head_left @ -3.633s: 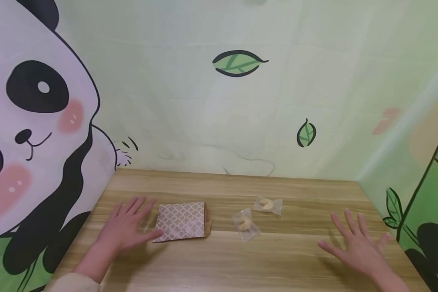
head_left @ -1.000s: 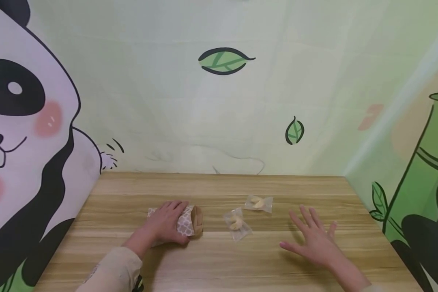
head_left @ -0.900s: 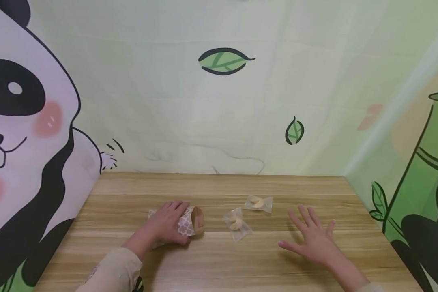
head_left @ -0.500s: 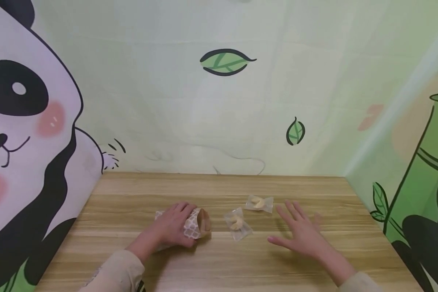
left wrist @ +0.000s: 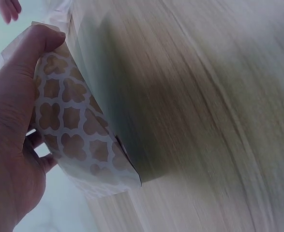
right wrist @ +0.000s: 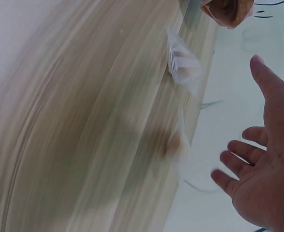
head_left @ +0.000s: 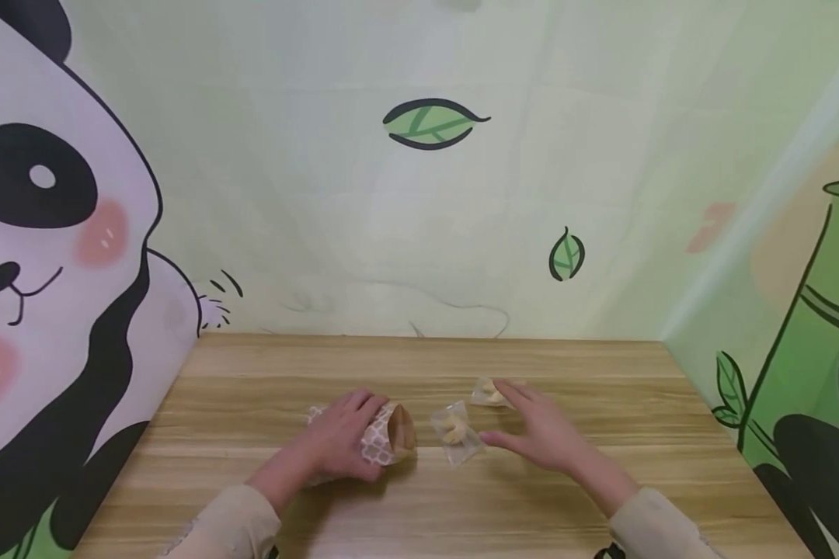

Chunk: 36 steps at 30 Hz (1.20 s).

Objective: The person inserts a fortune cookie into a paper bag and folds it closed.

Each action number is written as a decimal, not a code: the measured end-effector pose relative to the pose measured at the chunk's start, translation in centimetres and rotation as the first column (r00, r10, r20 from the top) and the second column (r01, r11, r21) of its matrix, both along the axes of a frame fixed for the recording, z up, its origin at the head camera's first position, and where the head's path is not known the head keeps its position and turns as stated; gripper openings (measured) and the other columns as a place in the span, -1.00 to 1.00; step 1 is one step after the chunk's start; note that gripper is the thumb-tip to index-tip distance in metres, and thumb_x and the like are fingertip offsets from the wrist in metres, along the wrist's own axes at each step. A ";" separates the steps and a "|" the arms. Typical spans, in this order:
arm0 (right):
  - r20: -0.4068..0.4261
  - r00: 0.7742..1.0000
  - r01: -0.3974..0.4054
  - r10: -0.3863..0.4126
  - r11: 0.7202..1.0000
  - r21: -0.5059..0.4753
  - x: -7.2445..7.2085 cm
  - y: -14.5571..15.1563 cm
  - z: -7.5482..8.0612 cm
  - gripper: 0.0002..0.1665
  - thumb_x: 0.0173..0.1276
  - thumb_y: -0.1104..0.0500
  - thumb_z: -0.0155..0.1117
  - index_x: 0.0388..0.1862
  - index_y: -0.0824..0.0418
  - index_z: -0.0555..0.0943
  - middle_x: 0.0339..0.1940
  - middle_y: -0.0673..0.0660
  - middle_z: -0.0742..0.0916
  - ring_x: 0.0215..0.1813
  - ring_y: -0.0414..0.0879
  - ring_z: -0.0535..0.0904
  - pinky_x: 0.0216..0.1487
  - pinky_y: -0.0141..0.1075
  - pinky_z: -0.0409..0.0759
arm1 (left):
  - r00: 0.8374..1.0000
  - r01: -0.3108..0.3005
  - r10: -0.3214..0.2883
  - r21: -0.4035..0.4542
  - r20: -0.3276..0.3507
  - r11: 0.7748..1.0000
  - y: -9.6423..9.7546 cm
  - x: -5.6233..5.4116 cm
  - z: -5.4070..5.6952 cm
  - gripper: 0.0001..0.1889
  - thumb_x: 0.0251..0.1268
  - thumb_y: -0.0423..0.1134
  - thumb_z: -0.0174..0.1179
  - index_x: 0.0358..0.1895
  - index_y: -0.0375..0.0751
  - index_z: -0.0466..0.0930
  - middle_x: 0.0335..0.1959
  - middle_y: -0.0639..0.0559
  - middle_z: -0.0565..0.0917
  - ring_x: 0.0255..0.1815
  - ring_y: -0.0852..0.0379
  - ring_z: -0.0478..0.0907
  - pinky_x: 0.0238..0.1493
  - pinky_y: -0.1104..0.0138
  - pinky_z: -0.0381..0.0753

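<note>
My left hand [head_left: 342,439] grips a brown paper bag [head_left: 376,442] printed with a white lattice, its thumb on the near side and fingers over the far side. The bag's mouth gapes to the right; in the left wrist view the bag [left wrist: 74,125] tilts just over the wood. Two fortune cookies in clear wrappers lie right of the mouth: a nearer cookie [head_left: 454,429] and a farther cookie [head_left: 487,390]. My right hand [head_left: 548,435] hovers over them with fingers spread, partly hiding the farther one. In the right wrist view nothing lies within that hand [right wrist: 272,159].
The wood-grain table [head_left: 531,512] runs back to a pale green cloth backdrop [head_left: 308,194] printed with a panda, leaves and bamboo. Panels of the same print flank the table on both sides.
My left hand first came to the flat bag, gripped it and spread its mouth, then shifted it slightly right. My right hand has moved left from the table's right side to above the cookies.
</note>
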State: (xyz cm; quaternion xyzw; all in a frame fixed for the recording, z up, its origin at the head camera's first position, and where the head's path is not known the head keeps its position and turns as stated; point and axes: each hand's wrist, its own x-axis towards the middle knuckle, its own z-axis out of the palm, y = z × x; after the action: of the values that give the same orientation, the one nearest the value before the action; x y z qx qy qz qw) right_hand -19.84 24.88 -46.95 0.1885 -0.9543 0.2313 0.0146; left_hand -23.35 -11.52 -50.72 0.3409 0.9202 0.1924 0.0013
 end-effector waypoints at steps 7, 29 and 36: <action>0.168 0.985 -0.004 0.038 0.980 -0.197 -1.6 -1.8 -0.9 -0.07 0.46 -0.11 0.47 0.53 0.48 0.41 0.39 0.48 0.61 0.28 0.38 0.65 0.25 0.19 0.67 | 0.999 0.006 -0.006 -0.003 -0.031 1.000 0.4 0.2 -0.2 0.13 -0.26 0.15 0.59 0.50 -0.29 0.39 0.26 -0.14 0.52 0.24 -0.09 0.51 0.32 -0.05 0.62; 0.292 0.955 0.143 -0.047 0.938 -0.316 -3.7 -4.3 -4.6 -0.46 0.43 0.13 0.52 0.19 0.50 0.65 -0.08 0.23 0.81 -0.02 0.06 0.76 0.03 -0.08 0.78 | 0.998 0.008 -0.009 -0.015 -0.060 1.000 0.7 0.8 -0.3 0.08 -0.24 0.13 0.59 0.48 -0.26 0.41 0.21 -0.07 0.52 0.21 -0.02 0.52 0.30 0.02 0.63; 0.317 0.948 0.129 -0.019 0.935 -0.331 -4.0 -4.7 -4.9 -0.57 0.39 0.18 0.54 0.07 0.45 0.67 -0.13 0.16 0.79 -0.08 -0.03 0.73 0.00 -0.15 0.76 | 0.998 0.008 -0.010 -0.028 -0.066 1.000 0.6 0.8 -0.2 0.09 -0.23 0.13 0.58 0.48 -0.28 0.41 0.22 -0.08 0.52 0.23 -0.04 0.52 0.32 0.01 0.62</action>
State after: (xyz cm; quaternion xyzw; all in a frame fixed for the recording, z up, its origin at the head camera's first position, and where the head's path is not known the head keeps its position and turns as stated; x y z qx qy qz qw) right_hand -23.84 20.15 -51.81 0.1081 -0.8953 0.4220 -0.0929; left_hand -22.58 -10.92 -50.92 0.3513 0.9207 0.1685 -0.0234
